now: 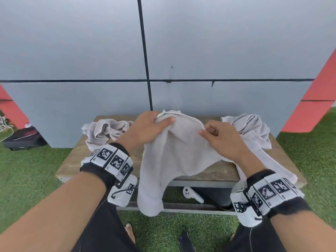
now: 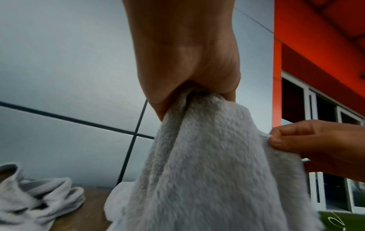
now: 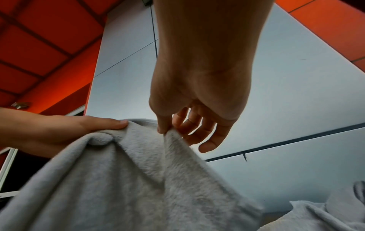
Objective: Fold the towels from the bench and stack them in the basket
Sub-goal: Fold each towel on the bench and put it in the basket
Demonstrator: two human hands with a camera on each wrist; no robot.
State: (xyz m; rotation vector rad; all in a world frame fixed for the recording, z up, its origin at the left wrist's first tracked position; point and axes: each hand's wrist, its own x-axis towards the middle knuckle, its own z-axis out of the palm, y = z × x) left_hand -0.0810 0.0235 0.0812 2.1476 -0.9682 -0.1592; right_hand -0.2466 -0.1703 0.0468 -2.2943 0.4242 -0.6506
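I hold a pale grey towel (image 1: 174,151) up above the wooden bench (image 1: 76,160). My left hand (image 1: 154,122) grips its top corner in a fist, thumb over the cloth. My right hand (image 1: 211,132) pinches the top edge a little to the right, between thumb and forefinger, with the other fingers loose. The cloth sags between my hands and hangs down past the bench's front edge. In the left wrist view the towel (image 2: 207,164) bunches out of my left hand (image 2: 197,93). In the right wrist view my right hand (image 3: 168,129) pinches a ridge of the towel (image 3: 138,179). No basket is in view.
A crumpled towel (image 1: 105,131) lies on the bench at the left, another towel (image 1: 254,131) at the right, draped over the edge. A white controller (image 1: 190,194) lies under the bench. Grey wall panels stand right behind. Green turf surrounds the bench; a dark bag (image 1: 23,137) sits far left.
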